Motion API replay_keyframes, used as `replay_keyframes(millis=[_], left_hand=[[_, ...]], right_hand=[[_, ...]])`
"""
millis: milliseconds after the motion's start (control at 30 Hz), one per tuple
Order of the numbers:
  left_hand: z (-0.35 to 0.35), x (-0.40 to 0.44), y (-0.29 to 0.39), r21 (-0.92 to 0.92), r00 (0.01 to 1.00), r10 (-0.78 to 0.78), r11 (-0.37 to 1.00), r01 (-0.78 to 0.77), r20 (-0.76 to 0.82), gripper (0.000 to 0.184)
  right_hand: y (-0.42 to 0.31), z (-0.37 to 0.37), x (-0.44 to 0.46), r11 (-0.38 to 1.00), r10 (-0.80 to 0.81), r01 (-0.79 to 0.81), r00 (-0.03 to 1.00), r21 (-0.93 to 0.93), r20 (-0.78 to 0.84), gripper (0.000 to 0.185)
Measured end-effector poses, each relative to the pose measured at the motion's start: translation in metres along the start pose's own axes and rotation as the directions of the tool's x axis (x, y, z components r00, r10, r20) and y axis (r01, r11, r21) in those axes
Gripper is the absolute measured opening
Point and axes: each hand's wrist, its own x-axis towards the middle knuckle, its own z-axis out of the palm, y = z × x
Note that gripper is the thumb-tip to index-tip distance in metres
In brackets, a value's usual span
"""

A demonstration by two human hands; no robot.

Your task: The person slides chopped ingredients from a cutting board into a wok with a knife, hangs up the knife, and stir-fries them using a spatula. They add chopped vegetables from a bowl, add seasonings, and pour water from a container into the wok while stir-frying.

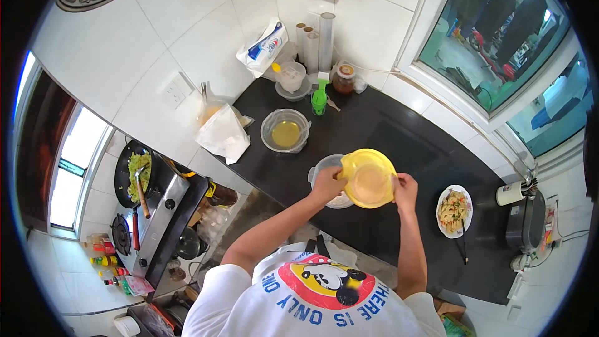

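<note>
A round yellow bowl with a wide rim and a paler, beige-looking middle is held between my two hands above the black counter. My left hand grips its left edge, fingers closed on the rim. On the opposite edge, my right hand pinches the rim. Partly under the yellow bowl and my left hand is a clear plastic bowl; something pale shows inside it, mostly hidden. I cannot tell whether the yellow bowl touches it. Further left stands another clear bowl with yellowish liquid.
A plate of food with chopsticks lies to the right. Along the back are a green-handled utensil in a green cup, a lidded jar and upright rolls. At far left, a wok of chopped greens sits on the stove.
</note>
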Motion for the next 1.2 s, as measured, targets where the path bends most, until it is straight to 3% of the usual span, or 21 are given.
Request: replay_keyframes(millis=[100,200,233,333,400,433,533,667,800,900,933,1000,1067,1133,1200], left_hand=[[0.025,0.007,0.004,-0.201,0.998,-0.035,0.979,0.044,0.045,0.040],[0.023,0.012,-0.005,-0.116,0.998,0.058,0.992,-0.057,0.007,0.039],[0.016,0.004,0.001,-0.125,0.996,0.037,0.991,-0.047,-0.080,0.033],[-0.015,-0.005,-0.024,0.230,0.828,0.390,0.919,-0.320,-0.403,0.030],[-0.036,-0.017,-0.034,0.403,0.787,0.340,0.906,-0.128,-0.514,0.027],[-0.040,-0.025,-0.032,0.386,0.805,0.235,0.922,-0.007,-0.545,0.028],[-0.045,-0.006,-0.077,0.194,0.936,0.070,0.981,-0.003,-0.344,0.032],[-0.052,0.007,-0.065,0.053,0.964,-0.211,0.974,0.222,-0.161,0.033],[-0.052,-0.002,-0.060,-0.116,0.959,-0.277,0.956,0.269,-0.064,0.028],[-0.055,-0.021,-0.058,-0.188,0.970,-0.235,0.957,0.219,-0.062,0.026],[-0.056,-0.029,-0.058,-0.193,0.976,-0.200,0.964,0.181,-0.083,0.026],[-0.059,-0.044,-0.053,-0.216,0.979,-0.164,0.967,0.135,-0.121,0.024],[-0.063,-0.056,-0.044,-0.254,0.976,-0.149,0.961,0.106,-0.157,0.023],[-0.070,-0.066,-0.036,-0.259,0.973,-0.138,0.962,0.088,-0.183,0.023],[-0.078,-0.073,-0.028,-0.254,0.971,-0.119,0.965,0.064,-0.208,0.023]], right_hand=[[0.006,-0.038,0.002,0.996,0.062,-0.059,0.997,0.067,-0.052,0.021],[0.021,-0.069,0.011,0.995,0.075,-0.063,0.982,0.073,-0.172,0.023],[0.034,-0.078,0.018,0.995,0.057,-0.037,0.973,0.090,-0.224,0.024],[0.069,-0.093,0.029,0.998,0.042,-0.025,0.948,0.058,-0.315,0.026],[0.118,-0.095,0.043,0.999,-0.014,-0.006,0.918,-0.049,-0.396,0.028],[0.126,-0.091,0.041,0.993,-0.045,-0.003,0.908,-0.114,-0.417,0.028],[0.144,-0.079,0.041,0.958,-0.094,-0.044,0.883,-0.282,-0.459,0.027],[0.132,-0.069,0.036,0.869,-0.128,-0.119,0.883,-0.480,-0.451,0.027],[0.075,-0.065,0.013,0.631,-0.211,-0.227,0.870,-0.741,-0.446,0.024],[0.014,-0.051,-0.012,0.757,-0.409,0.125,0.856,-0.641,-0.317,0.020],[-0.005,-0.038,-0.020,0.702,-0.528,0.325,0.835,-0.634,-0.156,0.018],[-0.041,0.000,-0.036,0.532,-0.717,0.673,0.681,-0.515,0.150,0.014],[-0.065,0.047,-0.046,0.268,-0.792,0.868,0.446,-0.419,0.417,0.013],[-0.080,0.080,-0.047,0.092,-0.688,0.927,0.324,-0.364,0.650,0.012],[-0.084,0.108,-0.044,-0.091,-0.612,0.924,0.242,-0.371,0.753,0.014]])
